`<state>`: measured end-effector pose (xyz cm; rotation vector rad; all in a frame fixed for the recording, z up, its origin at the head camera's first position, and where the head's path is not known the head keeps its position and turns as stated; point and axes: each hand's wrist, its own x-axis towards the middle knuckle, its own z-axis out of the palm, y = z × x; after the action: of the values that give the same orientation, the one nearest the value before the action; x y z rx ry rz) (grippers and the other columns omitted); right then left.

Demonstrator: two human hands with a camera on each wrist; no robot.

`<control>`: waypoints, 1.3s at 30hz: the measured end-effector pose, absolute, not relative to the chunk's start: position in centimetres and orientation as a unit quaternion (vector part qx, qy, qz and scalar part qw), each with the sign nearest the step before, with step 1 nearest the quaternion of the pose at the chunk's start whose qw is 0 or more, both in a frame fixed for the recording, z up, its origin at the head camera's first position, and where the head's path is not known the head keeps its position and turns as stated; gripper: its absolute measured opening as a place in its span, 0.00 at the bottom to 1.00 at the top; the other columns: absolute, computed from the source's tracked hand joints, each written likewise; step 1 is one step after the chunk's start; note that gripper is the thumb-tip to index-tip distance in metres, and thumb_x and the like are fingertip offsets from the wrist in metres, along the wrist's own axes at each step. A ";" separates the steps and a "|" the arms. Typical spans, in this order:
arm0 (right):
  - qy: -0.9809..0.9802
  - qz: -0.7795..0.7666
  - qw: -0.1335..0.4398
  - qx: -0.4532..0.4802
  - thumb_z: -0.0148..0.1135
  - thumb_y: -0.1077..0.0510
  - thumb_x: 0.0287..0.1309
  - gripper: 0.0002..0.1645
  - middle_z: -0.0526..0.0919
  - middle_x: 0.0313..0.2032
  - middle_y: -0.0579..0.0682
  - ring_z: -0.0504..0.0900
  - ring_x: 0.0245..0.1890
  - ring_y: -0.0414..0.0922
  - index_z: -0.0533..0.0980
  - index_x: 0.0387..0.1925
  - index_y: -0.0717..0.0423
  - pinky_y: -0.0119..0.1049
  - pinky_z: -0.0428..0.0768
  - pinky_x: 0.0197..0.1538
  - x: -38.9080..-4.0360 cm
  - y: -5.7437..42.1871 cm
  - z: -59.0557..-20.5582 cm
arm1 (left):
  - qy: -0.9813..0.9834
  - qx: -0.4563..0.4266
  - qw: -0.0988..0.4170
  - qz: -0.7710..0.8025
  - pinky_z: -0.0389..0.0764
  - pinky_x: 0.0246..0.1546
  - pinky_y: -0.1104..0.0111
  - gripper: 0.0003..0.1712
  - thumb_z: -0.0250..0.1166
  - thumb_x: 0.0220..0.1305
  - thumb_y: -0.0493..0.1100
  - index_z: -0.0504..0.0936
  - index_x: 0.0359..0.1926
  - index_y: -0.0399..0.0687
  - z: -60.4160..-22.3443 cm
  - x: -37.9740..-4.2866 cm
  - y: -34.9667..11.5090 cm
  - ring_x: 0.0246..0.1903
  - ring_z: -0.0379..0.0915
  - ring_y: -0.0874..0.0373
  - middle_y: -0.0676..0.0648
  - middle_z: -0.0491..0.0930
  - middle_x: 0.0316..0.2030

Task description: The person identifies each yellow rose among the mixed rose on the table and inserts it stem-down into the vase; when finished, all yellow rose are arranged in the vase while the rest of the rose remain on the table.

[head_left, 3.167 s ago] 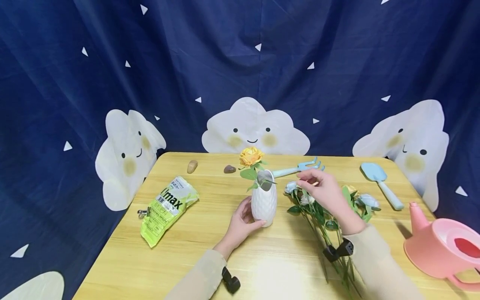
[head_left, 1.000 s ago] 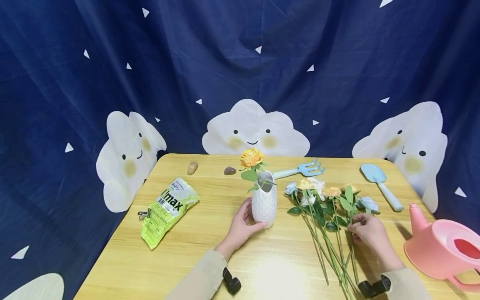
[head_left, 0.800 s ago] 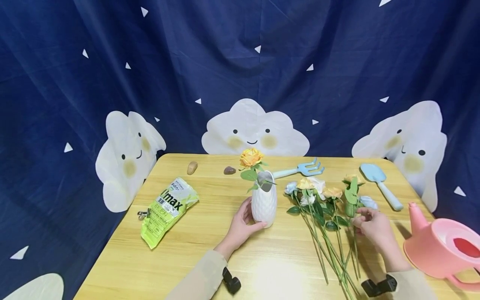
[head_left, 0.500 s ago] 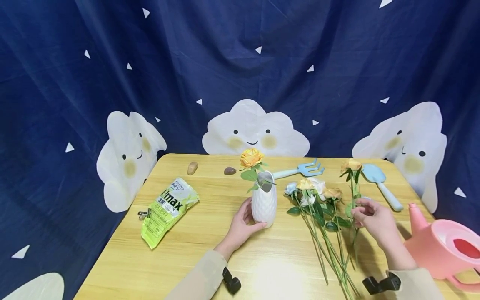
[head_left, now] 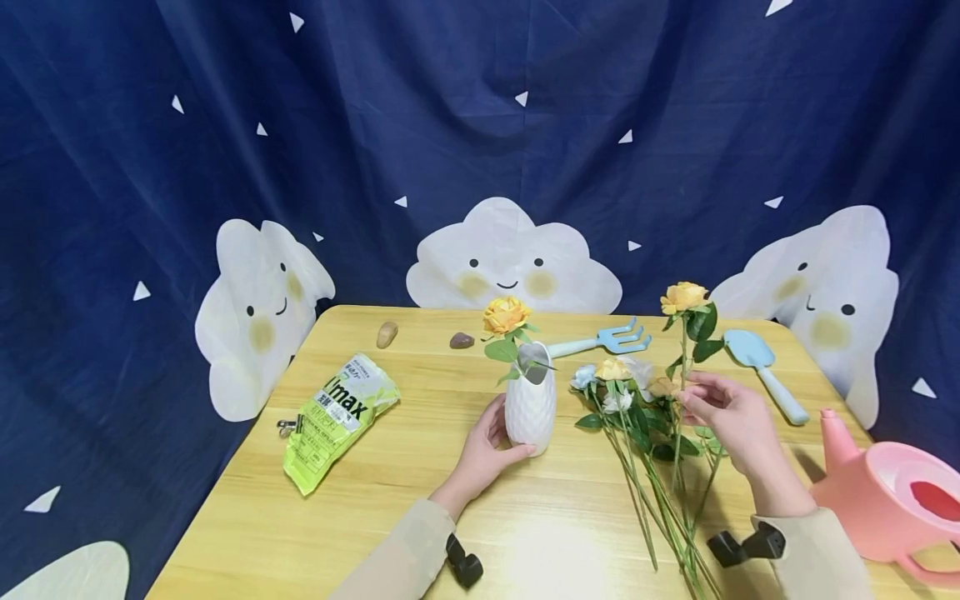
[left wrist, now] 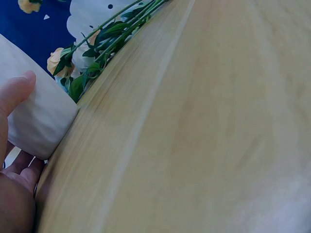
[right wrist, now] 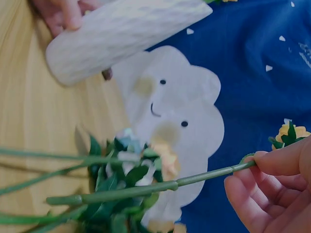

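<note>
My left hand (head_left: 486, 454) grips the lower part of a white textured vase (head_left: 530, 412), which stands upright on the table. One orange-yellow rose (head_left: 506, 316) leans out of its mouth to the left. Over the flower pile, my right hand (head_left: 731, 421) pinches the stem of a yellow rose (head_left: 684, 298) between thumb and fingers, its bloom upward. In the right wrist view the rose's green stem (right wrist: 160, 187) runs from the fingertips to its cut end. Beneath lie several artificial flowers (head_left: 617, 400), blue, white and yellow, with their stems toward the front edge.
A pink watering can (head_left: 888, 496) stands at the right. Behind the flowers lie a blue hand rake (head_left: 600, 340) and a blue shovel (head_left: 765, 375). At left are a green bag (head_left: 341, 421), a metal clip (head_left: 287, 427) and two stones, one tan (head_left: 387, 335), one brown (head_left: 462, 340).
My right hand has gone from the vase side to the pile's right, picked up a yellow rose by its stem, raised it and shifted left. The left hand stays on the vase.
</note>
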<state>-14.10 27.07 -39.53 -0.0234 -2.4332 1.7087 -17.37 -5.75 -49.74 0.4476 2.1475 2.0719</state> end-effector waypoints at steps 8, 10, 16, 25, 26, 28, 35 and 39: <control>-0.794 0.605 0.063 0.009 0.60 0.61 0.60 0.27 0.78 0.36 0.48 0.79 0.30 0.39 0.65 0.55 0.74 0.36 0.83 0.36 -15.9 24.9 -37.4 | 0.706 0.149 0.063 0.690 0.60 0.63 0.59 0.51 0.72 0.49 0.36 0.54 0.70 0.42 -49.7 -17.4 -5.8 0.64 0.56 0.49 0.39 0.61 0.65; -0.786 0.616 0.062 0.015 0.61 0.61 0.59 0.28 0.78 0.35 0.48 0.80 0.31 0.39 0.65 0.55 0.74 0.36 0.83 0.36 -16.4 24.3 -36.8 | 0.706 0.149 0.063 0.690 0.60 0.63 0.60 0.50 0.72 0.49 0.36 0.54 0.70 0.42 -49.7 -17.5 -5.7 0.64 0.57 0.49 0.39 0.61 0.64; -0.768 0.635 0.074 0.047 0.60 0.63 0.59 0.22 0.79 0.34 0.47 0.80 0.30 0.38 0.69 0.52 0.71 0.36 0.83 0.34 -17.9 22.8 -34.7 | 0.706 0.150 0.063 0.690 0.60 0.63 0.59 0.50 0.73 0.48 0.36 0.54 0.70 0.42 -49.7 -17.5 -5.6 0.64 0.57 0.48 0.38 0.62 0.64; -0.737 0.661 0.111 0.088 0.64 0.64 0.55 0.15 0.81 0.31 0.49 0.81 0.27 0.41 0.76 0.46 0.63 0.35 0.83 0.31 -20.1 20.0 -29.4 | 0.705 0.153 0.059 0.690 0.60 0.63 0.59 0.51 0.73 0.48 0.35 0.54 0.69 0.41 -49.8 -17.4 -5.7 0.64 0.57 0.48 0.38 0.62 0.64; -0.734 0.664 0.110 0.092 0.64 0.63 0.55 0.16 0.81 0.31 0.49 0.81 0.27 0.41 0.76 0.46 0.64 0.36 0.83 0.31 -20.3 19.7 -28.8 | 0.706 0.153 0.059 0.689 0.60 0.63 0.59 0.51 0.73 0.48 0.35 0.54 0.69 0.41 -49.8 -17.4 -5.7 0.64 0.57 0.48 0.38 0.61 0.64; -0.730 0.668 0.110 0.100 0.64 0.64 0.55 0.16 0.81 0.31 0.50 0.81 0.27 0.42 0.76 0.46 0.64 0.36 0.83 0.30 -20.7 19.0 -27.7 | 0.707 0.153 0.059 0.688 0.60 0.63 0.59 0.51 0.73 0.48 0.36 0.54 0.69 0.40 -49.8 -17.4 -5.8 0.64 0.57 0.48 0.38 0.61 0.64; -0.709 0.686 0.116 0.117 0.63 0.66 0.54 0.15 0.81 0.29 0.51 0.82 0.27 0.43 0.76 0.45 0.66 0.35 0.83 0.29 -22.3 16.9 -24.9 | 0.709 0.154 0.059 0.686 0.60 0.63 0.59 0.51 0.73 0.48 0.36 0.53 0.69 0.39 -49.7 -17.5 -5.7 0.64 0.57 0.48 0.37 0.61 0.64; -0.700 0.695 0.112 0.119 0.63 0.67 0.54 0.14 0.81 0.29 0.52 0.82 0.27 0.45 0.77 0.44 0.65 0.37 0.83 0.29 -23.1 15.7 -24.4 | 0.707 0.155 0.060 0.687 0.60 0.63 0.58 0.51 0.72 0.48 0.35 0.53 0.69 0.39 -49.7 -17.4 -5.7 0.64 0.57 0.48 0.37 0.61 0.64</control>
<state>-23.14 15.65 -24.38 0.3495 -2.0545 2.0408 -17.44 -5.72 -49.67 0.4699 2.1391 2.0802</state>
